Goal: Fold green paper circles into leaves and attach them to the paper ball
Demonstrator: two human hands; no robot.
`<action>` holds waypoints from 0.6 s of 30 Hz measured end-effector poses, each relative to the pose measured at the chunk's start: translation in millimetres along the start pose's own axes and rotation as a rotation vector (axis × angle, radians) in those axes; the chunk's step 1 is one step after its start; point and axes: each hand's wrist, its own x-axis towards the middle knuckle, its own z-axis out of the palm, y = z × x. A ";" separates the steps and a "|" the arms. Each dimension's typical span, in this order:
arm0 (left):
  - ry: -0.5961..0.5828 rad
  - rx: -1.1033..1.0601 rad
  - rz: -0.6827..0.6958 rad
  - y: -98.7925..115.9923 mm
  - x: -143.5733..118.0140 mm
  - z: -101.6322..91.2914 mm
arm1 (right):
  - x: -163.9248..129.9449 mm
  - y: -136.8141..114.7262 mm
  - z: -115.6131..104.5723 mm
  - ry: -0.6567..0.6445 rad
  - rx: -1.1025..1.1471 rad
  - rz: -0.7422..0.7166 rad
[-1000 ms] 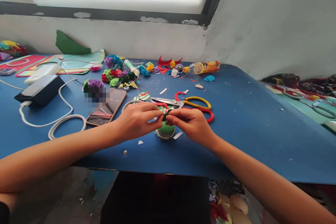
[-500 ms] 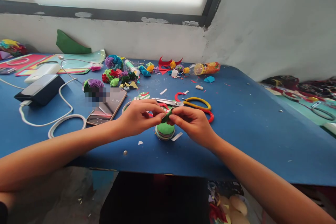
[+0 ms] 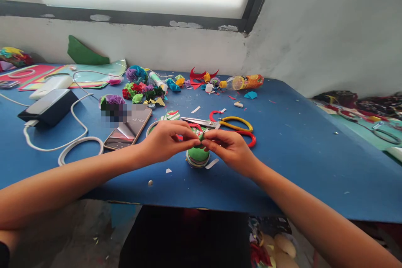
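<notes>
1. A small green piece (image 3: 201, 137) is up between the two hands, just over the worktop (image 3: 301, 155). The fingers cover much of it, so its full shape is hard to see.
2. The left hand (image 3: 171, 140) pinches one side of it with the thumb and fingertips.
3. The right hand (image 3: 230, 148) pinches the other side the same way. The tips of both hands are very close together.
4. Right below the fingertips sits a round green pile (image 3: 198, 157). Its edge shows thin layers.
5. A white paper strip (image 3: 212, 163) lies by the pile, under the right hand.
6. Just past the hands are scissors (image 3: 236, 123) with a yellow loop and a red loop. The blades point to the left.
7. A green and white striped piece (image 3: 171, 115) lies just past the left hand.
8. To the left of the left hand is a phone (image 3: 133, 127), lying flat. A white cable (image 3: 80, 142) curls beside it, and a black box (image 3: 45, 109) sits farther left.
9. Far past the hands, a bottle with an orange label (image 3: 241, 82) lies on its side. Bright ruffled balls (image 3: 136, 74) sit to its left.
</notes>
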 end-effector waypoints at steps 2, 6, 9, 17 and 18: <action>0.017 0.044 0.090 -1.1 -0.5 0.3 | 0.5 -0.7 -0.2 -0.010 -0.025 -0.014; 0.023 0.049 0.181 -1.2 -1.4 0.2 | 0.6 -3.5 0.3 -0.027 -0.008 -0.008; 0.028 0.056 0.202 -0.3 -1.8 0.7 | 0.5 -4.2 0.7 -0.028 0.017 0.008; 0.027 0.064 0.235 -0.9 -2.1 0.5 | -0.3 -3.4 0.5 -0.058 0.066 0.040; 0.027 0.065 0.240 -1.2 -2.1 0.4 | -0.5 -3.3 0.5 -0.061 0.073 0.041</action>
